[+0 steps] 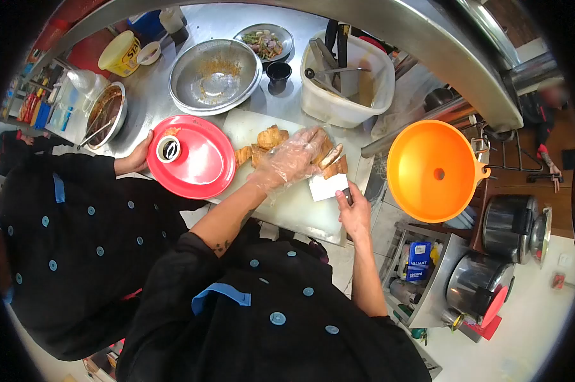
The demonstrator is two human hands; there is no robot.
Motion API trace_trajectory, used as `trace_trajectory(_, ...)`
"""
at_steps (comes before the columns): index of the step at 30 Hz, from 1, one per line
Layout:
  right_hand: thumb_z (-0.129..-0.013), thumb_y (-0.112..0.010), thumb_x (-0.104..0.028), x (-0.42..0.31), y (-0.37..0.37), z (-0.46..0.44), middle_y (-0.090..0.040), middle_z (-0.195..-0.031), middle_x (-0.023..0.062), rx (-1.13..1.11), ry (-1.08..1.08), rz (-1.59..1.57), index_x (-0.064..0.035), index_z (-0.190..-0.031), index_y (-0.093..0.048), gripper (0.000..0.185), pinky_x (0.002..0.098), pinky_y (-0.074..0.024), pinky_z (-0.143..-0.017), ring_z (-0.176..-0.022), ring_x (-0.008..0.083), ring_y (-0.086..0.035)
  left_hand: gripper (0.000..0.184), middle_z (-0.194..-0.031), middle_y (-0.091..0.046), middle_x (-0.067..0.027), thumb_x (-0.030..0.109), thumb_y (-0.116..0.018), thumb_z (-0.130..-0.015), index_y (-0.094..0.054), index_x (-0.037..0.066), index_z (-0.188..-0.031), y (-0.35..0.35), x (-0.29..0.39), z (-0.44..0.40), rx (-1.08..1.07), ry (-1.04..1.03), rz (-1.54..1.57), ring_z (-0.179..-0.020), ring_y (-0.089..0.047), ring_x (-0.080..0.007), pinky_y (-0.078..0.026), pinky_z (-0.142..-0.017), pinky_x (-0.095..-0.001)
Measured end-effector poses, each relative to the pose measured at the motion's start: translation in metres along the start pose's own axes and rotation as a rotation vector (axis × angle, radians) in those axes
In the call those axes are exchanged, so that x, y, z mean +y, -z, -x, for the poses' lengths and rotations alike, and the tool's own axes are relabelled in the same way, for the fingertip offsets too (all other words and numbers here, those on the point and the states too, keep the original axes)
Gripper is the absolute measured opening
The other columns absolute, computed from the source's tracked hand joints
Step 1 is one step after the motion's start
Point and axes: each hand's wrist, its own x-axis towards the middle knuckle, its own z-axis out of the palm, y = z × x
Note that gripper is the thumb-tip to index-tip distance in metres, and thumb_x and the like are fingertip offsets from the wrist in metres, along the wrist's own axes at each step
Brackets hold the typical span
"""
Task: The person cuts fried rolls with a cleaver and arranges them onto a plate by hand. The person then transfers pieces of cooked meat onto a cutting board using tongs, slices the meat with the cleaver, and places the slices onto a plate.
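Note:
My left hand (295,158), in a clear plastic glove, curls over a browned piece of meat on the white cutting board (297,213) and holds it down. Cut slices of browned meat (333,164) lie just right of its fingers. My right hand (356,215) grips the dark handle of a wide-bladed cleaver (328,187), whose pale blade touches or nearly touches the slices. More browned meat chunks (272,137) sit at the board's far left. A co-worker's hand (134,157) holds the rim of a red oval plate (204,162) with a small sauce cup (169,149) on it.
Beyond the board stand a metal bowl (192,83), a black cup (278,74) and a white tub (345,113) holding utensils. An orange funnel-like bowl (421,194) hangs close on the right. A co-worker in black (77,223) stands at my left. Pots (475,286) are at lower right.

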Motion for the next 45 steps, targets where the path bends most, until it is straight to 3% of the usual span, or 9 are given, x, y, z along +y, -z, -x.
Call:
trace_trajectory(4,-0.101,-0.072,-0.025,-0.018,0.03,0.0,-0.061,-0.076,0.0009,-0.042,0.121,0.014,-0.0062,-0.148,-0.059,0.052,0.0288,-0.0469,-0.047,-0.058,0.0083,-0.054,0.094,-0.164,-0.037,-0.0243,0.035,-0.086,-0.082,-0.04,0.002,-0.157,0.023,0.017,0.01,0.123,0.053,0.063,-0.149,-0.04,-0.0434,-0.037,-0.123,-0.0496)
trace_trajectory(7,-0.103,-0.07,-0.022,-0.089,0.041,0.009,-0.057,-0.072,-0.0003,-0.222,-0.042,-0.032,-0.0053,-0.148,-0.058,0.049,0.0269,-0.0433,-0.044,-0.053,0.007,-0.05,0.093,-0.162,-0.04,-0.0232,0.038,-0.085,-0.083,-0.041,0.005,-0.158,0.058,0.027,0.043,0.2,0.156,0.054,-0.148,-0.041,-0.0432,-0.039,-0.121,-0.0496)
trace_trajectory(13,-0.103,-0.069,-0.019,-0.124,-0.037,-0.019,-0.053,-0.07,-0.002,-0.457,0.079,-0.06,-0.0037,-0.147,-0.057,0.047,0.0268,-0.0374,-0.041,-0.048,0.0065,-0.045,0.088,-0.16,-0.042,-0.0243,0.036,-0.084,-0.086,-0.043,0.002,-0.156,0.074,-0.018,0.1,0.413,0.304,0.091,-0.15,-0.039,-0.0437,-0.039,-0.122,-0.0491)
trace_trajectory(18,-0.097,-0.072,-0.032,-0.144,-0.097,-0.047,-0.073,-0.096,0.0216,-0.508,0.306,0.206,-0.0046,-0.139,-0.063,0.05,0.0428,-0.0541,-0.081,-0.084,0.0344,-0.069,0.072,-0.161,-0.038,-0.0281,0.036,-0.07,-0.1,-0.042,-0.002,-0.155,0.04,-0.061,0.137,0.609,0.454,-0.034,-0.15,-0.037,-0.0457,-0.038,-0.122,-0.0496)
trace_trajectory(22,-0.097,-0.071,-0.033,-0.14,-0.11,-0.066,-0.075,-0.098,0.0221,-0.565,0.342,0.196,-0.0056,-0.139,-0.064,0.051,0.0438,-0.0546,-0.085,-0.09,0.0372,-0.072,0.065,-0.161,-0.037,-0.0297,0.023,-0.071,-0.099,-0.044,-0.002,-0.153,0.039,-0.066,0.137,0.695,0.465,-0.039,-0.15,-0.034,-0.0483,-0.032,-0.124,-0.0534)
trace_trajectory(31,-0.099,-0.069,-0.03,-0.214,-0.085,-0.049,-0.075,-0.101,0.0237,-0.633,0.506,0.484,-0.0049,-0.131,-0.067,0.041,0.0496,-0.0535,-0.086,-0.096,0.0444,-0.07,0.064,-0.15,-0.043,-0.0357,0.031,-0.076,-0.089,-0.056,0.008,-0.146,0.069,-0.046,0.149,0.77,0.438,0.028,-0.138,-0.042,-0.0544,-0.036,-0.115,-0.0608)
trace_trajectory(34,-0.1,-0.069,-0.027,-0.237,-0.068,-0.043,-0.074,-0.101,0.0233,-0.64,0.524,0.608,-0.0056,-0.133,-0.066,0.04,0.0493,-0.0524,-0.084,-0.094,0.0443,-0.069,0.05,-0.148,-0.046,-0.0355,0.028,-0.073,-0.092,-0.063,0.005,-0.135,0.056,-0.053,0.144,0.845,0.606,-0.069,-0.135,-0.044,-0.0533,-0.037,-0.114,-0.0604)
trace_trajectory(38,-0.1,-0.067,-0.027,-0.256,-0.039,-0.041,-0.074,-0.099,0.0231,-0.653,0.435,0.708,-0.0032,-0.118,-0.066,0.03,0.0548,-0.0518,-0.087,-0.101,0.0474,-0.068,0.038,-0.14,-0.051,-0.0384,0.021,-0.067,-0.098,-0.064,0.0,-0.129,0.057,-0.061,0.153,0.817,0.603,-0.141,-0.133,-0.048,-0.0528,-0.038,-0.113,-0.0602)
trace_trajectory(45,-0.099,-0.069,-0.026,-0.23,0.013,-0.042,-0.073,-0.097,0.0256,-0.659,0.496,0.588,-0.0019,-0.122,-0.067,0.033,0.051,-0.0516,-0.083,-0.094,0.0456,-0.069,0.029,-0.129,-0.06,-0.0326,0.018,-0.066,-0.099,-0.063,-0.006,-0.115,0.063,-0.066,0.146,0.891,0.583,-0.163,-0.127,-0.054,-0.0485,-0.041,-0.11,-0.0593)
